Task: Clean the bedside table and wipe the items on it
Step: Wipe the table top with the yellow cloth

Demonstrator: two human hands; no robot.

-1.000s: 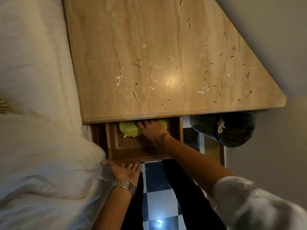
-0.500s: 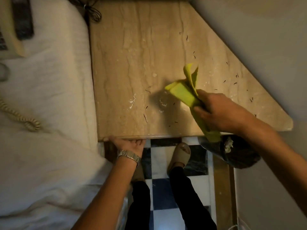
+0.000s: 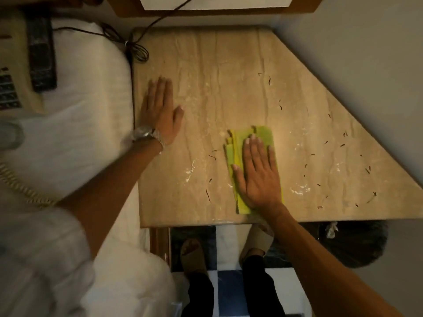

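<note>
The right hand point(image 3: 257, 175) lies flat, fingers spread, pressing a folded yellow cloth point(image 3: 263, 136) onto the near middle of the bedside table point(image 3: 229, 72); the left hand point(image 3: 160, 110) rests open, gripping nothing, on the table's left edge. Wiping looks barely begun: dark specks point(image 3: 343, 145) and pale smears point(image 3: 299, 191) cover the right side. A telephone point(image 3: 13, 65) sits on the bed point(image 3: 75, 133) at far left, seemingly unwiped

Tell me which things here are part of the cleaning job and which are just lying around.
Part of the job: yellow cloth, marble table top, right hand, left hand, telephone.
Just lying about: black bin bag, pillow, black cable.
</note>
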